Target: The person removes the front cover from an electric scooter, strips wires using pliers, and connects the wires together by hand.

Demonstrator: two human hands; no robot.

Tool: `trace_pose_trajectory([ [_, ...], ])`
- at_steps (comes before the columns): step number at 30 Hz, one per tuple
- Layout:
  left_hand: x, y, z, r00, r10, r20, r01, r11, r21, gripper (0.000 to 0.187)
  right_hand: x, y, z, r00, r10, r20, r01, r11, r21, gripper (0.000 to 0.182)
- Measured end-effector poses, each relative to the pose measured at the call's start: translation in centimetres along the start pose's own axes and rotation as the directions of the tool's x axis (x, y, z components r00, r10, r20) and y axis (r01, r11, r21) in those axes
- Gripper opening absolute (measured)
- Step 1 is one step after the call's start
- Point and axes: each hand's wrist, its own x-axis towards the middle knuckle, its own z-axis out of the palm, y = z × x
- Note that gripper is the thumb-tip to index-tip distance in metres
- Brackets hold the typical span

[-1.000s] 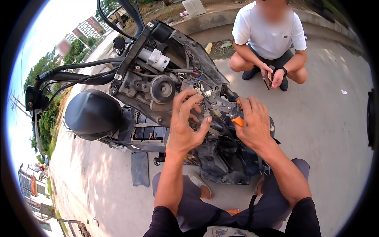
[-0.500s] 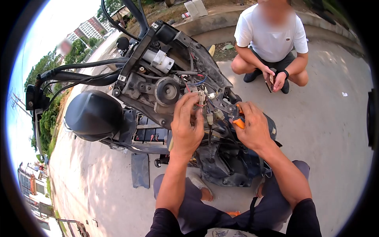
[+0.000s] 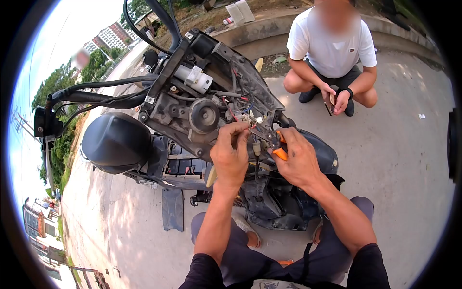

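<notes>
My left hand [image 3: 231,156] is closed in a pinch on a thin red wire [image 3: 251,127] among the exposed wiring of a stripped-down scooter [image 3: 173,111]. My right hand [image 3: 299,156] grips spring-loaded pliers with orange handles [image 3: 280,154], their jaws pointing left toward my left fingertips. A white plug connector [image 3: 259,120] sits just above the fingers, with blue and red wires around it. Below the pliers hangs another pale connector [image 3: 257,147] on a dark cable. The round black horn [image 3: 203,116] lies up and left of my left hand.
A black scooter seat [image 3: 118,142] and an open battery bay [image 3: 185,166] are at the left. Black plastic panels [image 3: 284,202] lie near my feet. A flat dark cover [image 3: 173,209] rests on the concrete. Across the scooter a person [image 3: 332,53] squats, holding a phone.
My right hand has brought the pliers left, closer to my left fingertips. My left hand has shifted slightly down from the pale connectors, and a red wire now shows at its fingertips.
</notes>
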Motion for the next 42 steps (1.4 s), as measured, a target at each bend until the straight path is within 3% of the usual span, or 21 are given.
trace_pose_trajectory([
  [3,-0.1,-0.5,0.0,0.999,-0.037,-0.015,0.036,0.996,-0.081,0.022,0.1,0.0,0.2,1.000,-0.021,-0.010,0.021,1.000,-0.019,0.047],
  [21,0.0,-0.7,-0.5,0.999,0.000,0.032,0.001,1.000,-0.021,0.021,0.2,-0.3,0.4,0.999,-0.034,0.032,0.034,0.999,-0.003,0.045],
  [30,0.0,-0.6,-0.3,0.999,-0.019,0.035,0.019,1.000,-0.004,0.022,0.1,-0.2,0.4,0.995,0.060,0.085,-0.060,0.998,0.003,0.032],
  [33,0.2,0.1,-0.4,0.997,0.002,0.078,0.000,1.000,-0.015,0.028,0.0,0.2,0.6,0.995,0.049,0.091,-0.048,0.999,-0.014,0.031],
  [36,0.6,1.3,-1.4,0.965,-0.043,0.258,0.044,0.999,0.000,0.040,0.2,0.2,0.0,0.987,0.097,0.131,-0.097,0.995,-0.006,0.029],
  [39,1.0,1.4,-1.8,0.939,-0.126,0.321,0.124,0.992,0.027,0.047,0.1,-0.1,-0.3,0.992,0.061,0.109,-0.065,0.997,0.036,0.029],
  [42,1.2,1.4,-1.7,0.952,-0.169,0.256,0.159,0.985,0.060,0.048,-0.3,-0.5,0.3,0.990,0.127,0.058,-0.134,0.979,0.156,0.028],
])
